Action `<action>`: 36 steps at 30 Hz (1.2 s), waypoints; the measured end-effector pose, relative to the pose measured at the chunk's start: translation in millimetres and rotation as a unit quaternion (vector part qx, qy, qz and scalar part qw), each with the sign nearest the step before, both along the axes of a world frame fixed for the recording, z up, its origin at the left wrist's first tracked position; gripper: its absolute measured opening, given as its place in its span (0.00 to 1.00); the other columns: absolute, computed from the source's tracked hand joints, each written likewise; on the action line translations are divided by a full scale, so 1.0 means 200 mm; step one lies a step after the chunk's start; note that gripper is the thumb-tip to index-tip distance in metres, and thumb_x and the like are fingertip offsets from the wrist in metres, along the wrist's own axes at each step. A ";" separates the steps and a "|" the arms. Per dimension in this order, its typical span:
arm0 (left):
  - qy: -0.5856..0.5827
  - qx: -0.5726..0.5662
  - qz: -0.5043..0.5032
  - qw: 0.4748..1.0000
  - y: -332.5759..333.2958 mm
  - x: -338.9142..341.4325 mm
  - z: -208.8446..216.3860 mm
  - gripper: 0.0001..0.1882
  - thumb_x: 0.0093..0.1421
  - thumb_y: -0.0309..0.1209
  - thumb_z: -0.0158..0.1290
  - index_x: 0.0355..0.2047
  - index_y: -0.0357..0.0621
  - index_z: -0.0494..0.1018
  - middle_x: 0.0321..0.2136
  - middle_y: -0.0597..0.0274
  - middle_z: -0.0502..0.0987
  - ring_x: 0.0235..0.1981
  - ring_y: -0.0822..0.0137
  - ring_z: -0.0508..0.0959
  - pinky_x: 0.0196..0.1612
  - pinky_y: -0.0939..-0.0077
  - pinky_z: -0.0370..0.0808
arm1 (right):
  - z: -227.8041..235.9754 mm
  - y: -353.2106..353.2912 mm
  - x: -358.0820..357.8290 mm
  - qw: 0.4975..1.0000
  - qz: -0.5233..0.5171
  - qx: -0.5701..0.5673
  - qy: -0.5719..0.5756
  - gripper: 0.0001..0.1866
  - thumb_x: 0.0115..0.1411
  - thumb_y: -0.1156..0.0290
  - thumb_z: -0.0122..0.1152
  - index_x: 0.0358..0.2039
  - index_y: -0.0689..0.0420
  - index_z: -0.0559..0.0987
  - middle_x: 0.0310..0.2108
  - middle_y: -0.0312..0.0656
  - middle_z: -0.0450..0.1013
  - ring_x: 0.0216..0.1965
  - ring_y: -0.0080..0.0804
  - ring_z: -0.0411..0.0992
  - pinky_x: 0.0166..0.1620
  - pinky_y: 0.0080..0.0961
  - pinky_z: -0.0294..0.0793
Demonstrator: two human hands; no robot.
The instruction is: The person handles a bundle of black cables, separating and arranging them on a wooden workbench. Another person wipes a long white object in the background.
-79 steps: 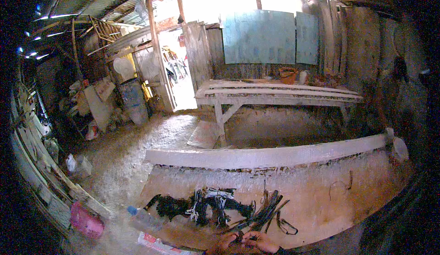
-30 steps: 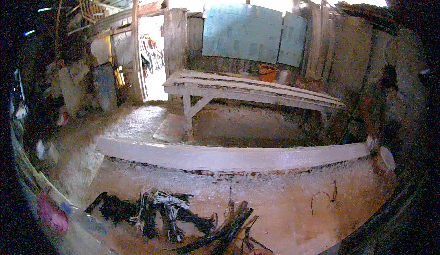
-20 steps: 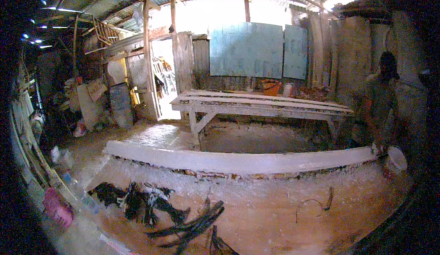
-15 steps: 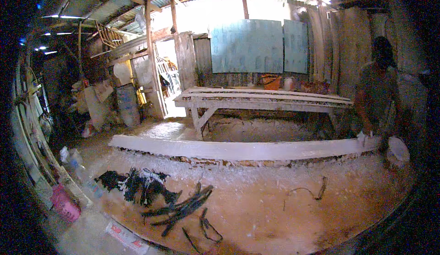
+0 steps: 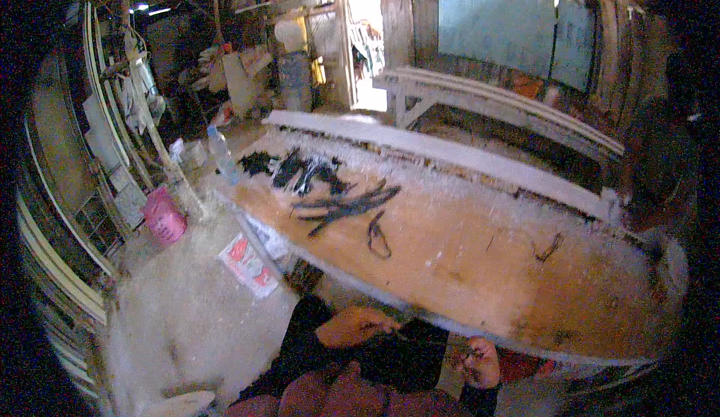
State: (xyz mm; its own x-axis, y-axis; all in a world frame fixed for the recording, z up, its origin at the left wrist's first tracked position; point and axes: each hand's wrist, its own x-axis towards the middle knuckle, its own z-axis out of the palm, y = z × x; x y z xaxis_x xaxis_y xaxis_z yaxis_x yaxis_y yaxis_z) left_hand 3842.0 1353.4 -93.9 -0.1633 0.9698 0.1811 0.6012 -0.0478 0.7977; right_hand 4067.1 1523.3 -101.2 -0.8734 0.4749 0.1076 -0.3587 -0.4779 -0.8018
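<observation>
Both of my hands are low in the view, in front of the near edge of a long brown worktable [image 5: 465, 267]. My left hand [image 5: 354, 327] is closed, its fingertips pinched together and pointing right. To its right, my right hand [image 5: 480, 362] is curled with its fingers bent in. Something thin and dark seems to run between the two, too blurred to name. On the table beyond lie dark strips [image 5: 345, 208], a looped dark strip [image 5: 379, 235] and a black tangled bundle [image 5: 304, 171] streaked with white.
A long whitish plank [image 5: 450, 154] runs along the table's far side. Behind stands a wooden bench [image 5: 510, 109]; a person [image 5: 660, 162] is at the far right. Left of the table are a clear bottle [image 5: 220, 151], a pink container [image 5: 163, 216] and a printed sack [image 5: 249, 265].
The view has tipped down and turned left, so the table sits further right. My hands and lap have come into view at the bottom. The strips on the table look unmoved.
</observation>
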 end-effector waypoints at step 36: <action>-0.714 0.267 0.436 0.478 -0.99 -0.99 -1.54 0.08 0.52 0.32 0.50 0.30 0.44 0.67 0.28 0.67 0.69 0.34 0.71 0.69 0.38 0.78 0.67 | -0.71 -0.89 -2.02 0.707 0.461 0.406 -0.350 0.09 0.54 0.67 0.53 0.29 0.59 0.74 0.29 0.38 0.71 0.33 0.25 0.68 0.35 0.22 0.68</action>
